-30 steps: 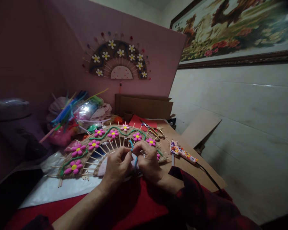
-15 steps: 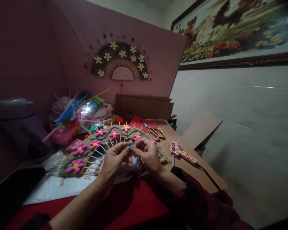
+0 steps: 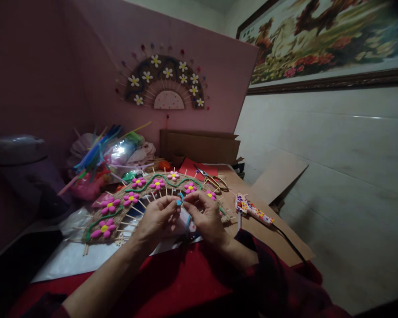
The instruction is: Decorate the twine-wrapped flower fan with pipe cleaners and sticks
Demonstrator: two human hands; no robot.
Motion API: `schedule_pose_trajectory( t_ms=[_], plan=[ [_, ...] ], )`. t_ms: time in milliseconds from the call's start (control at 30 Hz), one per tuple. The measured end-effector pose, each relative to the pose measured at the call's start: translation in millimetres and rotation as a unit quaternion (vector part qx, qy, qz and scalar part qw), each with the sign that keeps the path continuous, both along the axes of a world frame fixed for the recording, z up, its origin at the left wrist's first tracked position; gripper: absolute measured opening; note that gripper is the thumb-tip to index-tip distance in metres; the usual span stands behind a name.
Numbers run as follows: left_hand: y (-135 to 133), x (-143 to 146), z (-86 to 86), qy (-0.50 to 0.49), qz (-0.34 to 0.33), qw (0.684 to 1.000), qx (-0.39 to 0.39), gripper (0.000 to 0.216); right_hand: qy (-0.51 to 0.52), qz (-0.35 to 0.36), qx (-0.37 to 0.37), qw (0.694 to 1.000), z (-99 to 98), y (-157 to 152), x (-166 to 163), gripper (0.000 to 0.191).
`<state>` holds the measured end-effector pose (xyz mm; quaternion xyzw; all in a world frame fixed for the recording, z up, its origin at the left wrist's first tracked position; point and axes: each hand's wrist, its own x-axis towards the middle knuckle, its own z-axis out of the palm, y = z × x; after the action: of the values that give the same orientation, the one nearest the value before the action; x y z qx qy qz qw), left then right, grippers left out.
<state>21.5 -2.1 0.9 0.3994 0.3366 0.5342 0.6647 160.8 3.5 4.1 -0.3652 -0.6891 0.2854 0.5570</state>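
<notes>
A light-blue pipe cleaner (image 3: 181, 194) is pinched between the fingertips of both hands; one end is bunched into a small coil and the rest hangs below the fingers. My left hand (image 3: 156, 219) grips the coiled end between thumb and forefinger. Close beside it, my right hand (image 3: 206, 217) pinches the strand. Beneath and behind both hands lies a half-round fan of thin sticks and twine (image 3: 119, 218), with pink flowers (image 3: 110, 205) and a wavy green strip (image 3: 167, 179). My hands hide its lower right part.
Gold-handled scissors (image 3: 215, 181) lie on red paper (image 3: 189, 166) behind the fan. A flowered glue gun (image 3: 252, 210) rests on cardboard (image 3: 268, 240) at the right. Bagged craft materials and coloured pipe cleaners (image 3: 99, 148) are piled back left. A similar fan (image 3: 142, 90) hangs on the pink panel.
The fingertips have drawn slightly apart, so more of the blue strand shows between them. The coiled end has shifted a little left with my left hand.
</notes>
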Motion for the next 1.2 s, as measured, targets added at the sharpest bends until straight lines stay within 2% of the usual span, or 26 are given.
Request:
schedule_pose_trajectory(
  t_ms=[167,267,367,633,833,1200],
  plan=[
    [-0.2,-2.1,-0.6,0.018,-0.034,0.999,0.015,0.029,-0.071,-0.013,0.094,0.993,0.2,-3.6,1.0,0.007],
    [-0.2,-2.6,-0.8,0.016,-0.043,0.999,0.007,0.028,-0.089,-0.018,0.117,0.989,-0.1,-3.7,1.2,0.008],
    [0.0,-2.5,-0.8,0.012,-0.052,0.999,-0.002,0.029,-0.088,-0.01,0.095,0.992,1.2,-4.2,1.5,0.003],
    [-0.4,-3.5,-0.3,0.013,-0.058,0.998,-0.007,0.034,-0.071,0.04,0.038,0.996,1.9,-2.2,2.1,0.013],
    [-2.2,-1.4,1.2,0.044,-0.013,0.999,-0.02,0.039,-0.066,0.042,0.031,0.996,1.2,-1.2,2.5,0.008],
    [-4.8,-1.7,0.1,0.01,-0.037,0.999,-0.016,0.034,-0.063,0.051,0.027,0.996,2.6,-0.9,3.1,0.008]
  ],
)
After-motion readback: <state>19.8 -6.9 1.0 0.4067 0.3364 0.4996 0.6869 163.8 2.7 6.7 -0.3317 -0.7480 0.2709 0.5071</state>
